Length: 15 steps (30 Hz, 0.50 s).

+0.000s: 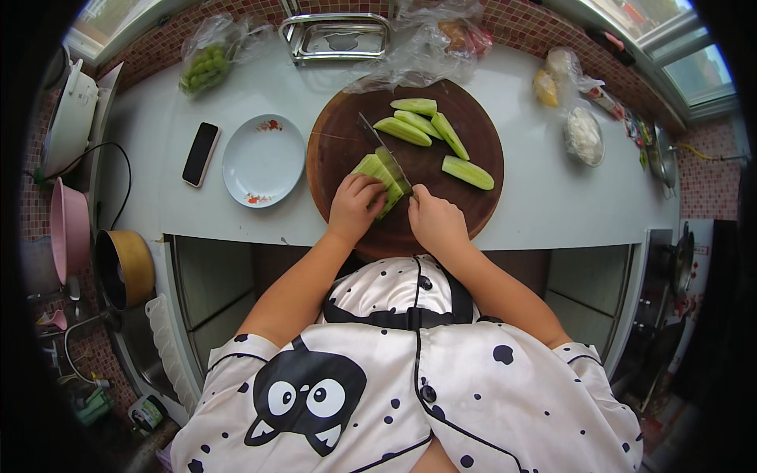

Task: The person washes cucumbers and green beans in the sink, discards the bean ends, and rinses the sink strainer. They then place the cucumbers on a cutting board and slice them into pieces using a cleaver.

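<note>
On a round wooden cutting board (331, 142) my right hand (436, 217) grips the handle of a kitchen knife (390, 155). Its blade points away from me and lies across green cucumber pieces (378, 168) near the board's middle. My left hand (357, 204) rests on those pieces, fingers bent over them, just left of the blade. Several peeled cucumber pieces (416, 127) lie apart on the board's far right part, one (468, 172) nearer to my right hand. Left of the board stands a white plate (263, 161) with a red floral pattern and nothing on it.
A smartphone (201, 155) lies left of the plate. Behind are bagged green fruit (205, 70), a metal rack (335, 38) and plastic bags (414, 59) touching the board's far edge. A bowl of white food (584, 136) stands right. A pot (125, 269) and a pink basin (71, 230) are far left.
</note>
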Each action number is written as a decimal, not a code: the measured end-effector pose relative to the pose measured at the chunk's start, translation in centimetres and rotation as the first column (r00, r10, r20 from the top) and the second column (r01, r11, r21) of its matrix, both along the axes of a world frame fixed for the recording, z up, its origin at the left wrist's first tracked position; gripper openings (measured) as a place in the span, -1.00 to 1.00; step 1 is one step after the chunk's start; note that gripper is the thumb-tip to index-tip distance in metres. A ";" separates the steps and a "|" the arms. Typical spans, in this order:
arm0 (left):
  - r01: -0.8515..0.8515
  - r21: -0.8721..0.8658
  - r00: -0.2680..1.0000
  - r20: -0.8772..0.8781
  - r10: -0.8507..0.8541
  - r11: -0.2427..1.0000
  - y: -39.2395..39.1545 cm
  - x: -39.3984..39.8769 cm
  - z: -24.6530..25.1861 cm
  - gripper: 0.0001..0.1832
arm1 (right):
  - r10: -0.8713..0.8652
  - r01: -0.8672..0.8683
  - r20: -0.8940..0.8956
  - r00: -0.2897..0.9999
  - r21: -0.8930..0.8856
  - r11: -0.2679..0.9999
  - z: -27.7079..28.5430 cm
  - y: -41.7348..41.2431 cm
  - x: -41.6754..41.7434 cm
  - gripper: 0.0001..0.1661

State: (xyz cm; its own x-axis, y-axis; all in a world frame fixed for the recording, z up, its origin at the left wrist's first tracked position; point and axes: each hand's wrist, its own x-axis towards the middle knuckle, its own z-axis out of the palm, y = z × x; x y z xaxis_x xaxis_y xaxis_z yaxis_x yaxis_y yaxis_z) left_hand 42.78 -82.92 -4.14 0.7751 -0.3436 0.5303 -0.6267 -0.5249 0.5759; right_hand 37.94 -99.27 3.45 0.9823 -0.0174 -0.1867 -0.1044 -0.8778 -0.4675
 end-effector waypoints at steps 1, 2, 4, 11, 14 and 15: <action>-0.002 0.001 1.000 -0.002 0.002 1.000 -0.1 -0.1 0.1 -0.76 | 0.010 -0.010 0.000 1.000 -0.010 1.000 -1.0 -0.2 0.1 -0.75; 0.006 -0.002 1.000 -0.003 -0.006 1.000 -0.2 -0.1 0.1 -0.76 | 0.021 -0.021 0.000 1.000 -0.020 1.000 -1.6 -0.3 0.1 -0.75; 0.013 0.000 1.000 0.000 -0.013 1.000 0.0 0.0 0.0 -0.76 | 0.030 -0.029 0.042 0.999 -0.015 0.999 -0.6 -0.3 0.2 -0.79; 0.001 0.007 1.000 0.002 -0.001 1.000 0.1 -0.1 -0.2 -0.75 | 0.056 -0.053 0.057 0.997 -0.049 0.997 -0.6 -0.1 0.4 -0.84; 0.000 0.005 1.000 0.004 0.000 1.000 0.0 -0.1 -0.3 -0.76 | 0.031 -0.030 0.035 0.999 -0.029 0.999 0.3 0.4 -0.1 -0.85; -0.001 0.005 1.000 -0.002 0.001 1.000 0.0 -0.1 -0.2 -0.76 | 0.041 -0.039 0.039 0.998 -0.034 0.999 0.0 0.3 -0.1 -0.85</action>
State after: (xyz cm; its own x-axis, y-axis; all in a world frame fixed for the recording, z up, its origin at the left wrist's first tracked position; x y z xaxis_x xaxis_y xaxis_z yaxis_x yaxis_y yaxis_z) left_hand 42.72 -82.95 -4.36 0.7766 -0.3460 0.5266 -0.6250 -0.5285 0.5745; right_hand 37.80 -98.95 3.41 0.9888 0.0165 -0.1480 -0.0511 -0.8962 -0.4408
